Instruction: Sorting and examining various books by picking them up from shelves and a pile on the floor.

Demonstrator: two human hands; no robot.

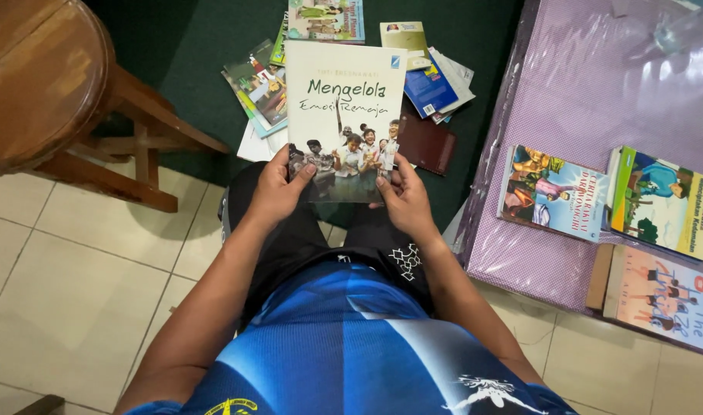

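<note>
Both hands grip one book (345, 115), centre of frame, held upright over the lap. Left hand (278, 188) closed on the lower left corner, thumb across the cover; right hand (404, 196) closed on the lower right edge, thumb on the front, fingers behind. White cover w/ a photo of a group of people along the bottom.

Step, as I read it: book is lifted off the floor pile (344, 54) and being looked over or sorted. Pile sits on green carpet (190, 46) at top centre, approx. a dozen books and booklets, fanned and overlapping. Next move likely calls for one hand to take the full weight while the other lets go, then a swing right to the bench (567, 100), w/ purple cover, where three books (620, 223) lie flat at right of frame. That's a guess; could equally go back on the pile.

Hard to see: fingers behind the book are hidden. Back cover not visible. Lower pile books partly covered by the held one. Bench cut off at right and top edges; lowest bench book cropped. Wooden stool (44, 77), upper left, partly out of frame. Clear object at top right too blurred to name.
</note>
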